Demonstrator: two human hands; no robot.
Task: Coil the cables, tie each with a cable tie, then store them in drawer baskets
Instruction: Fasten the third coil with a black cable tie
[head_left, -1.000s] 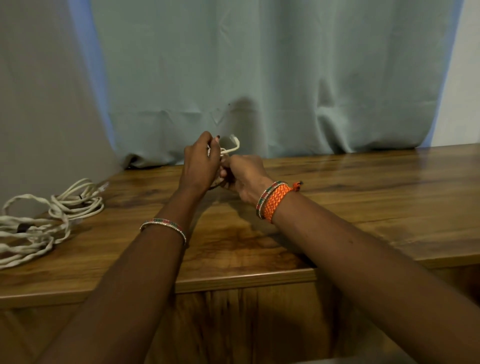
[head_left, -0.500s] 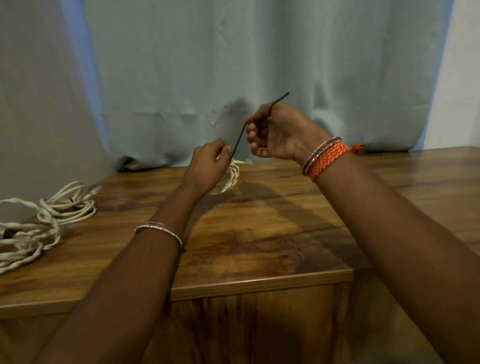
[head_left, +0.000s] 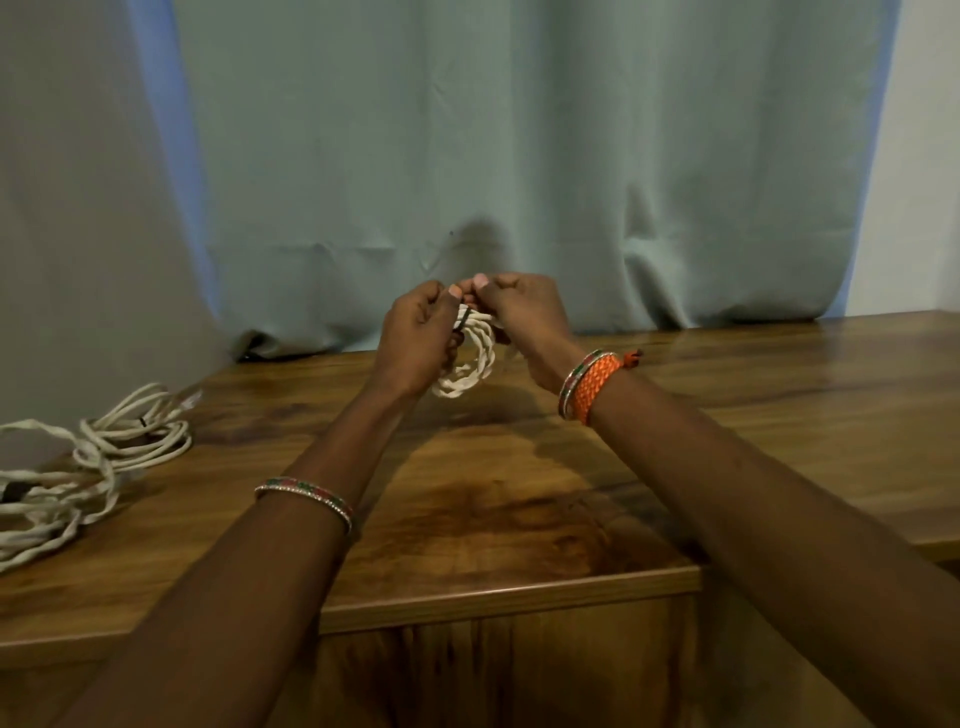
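Observation:
A small coil of white twisted cable (head_left: 470, 358) hangs above the wooden table (head_left: 519, 509), held up between both hands. My left hand (head_left: 418, 338) grips the coil's left side, fingers curled round it. My right hand (head_left: 519, 312) pinches the top of the coil, where a thin dark cable tie (head_left: 464, 321) wraps the strands. Only a short bit of the tie shows between my thumbs.
More white cable (head_left: 88, 467) lies in loose coils at the table's left edge, one loop bound with a dark tie. A pale green curtain (head_left: 519, 156) hangs behind the table. The table's front edge runs just below my forearms.
My right hand, which had pulled the dark tie's tail up and to the right, has come back down to the coil. Both hands now meet at the coil's top.

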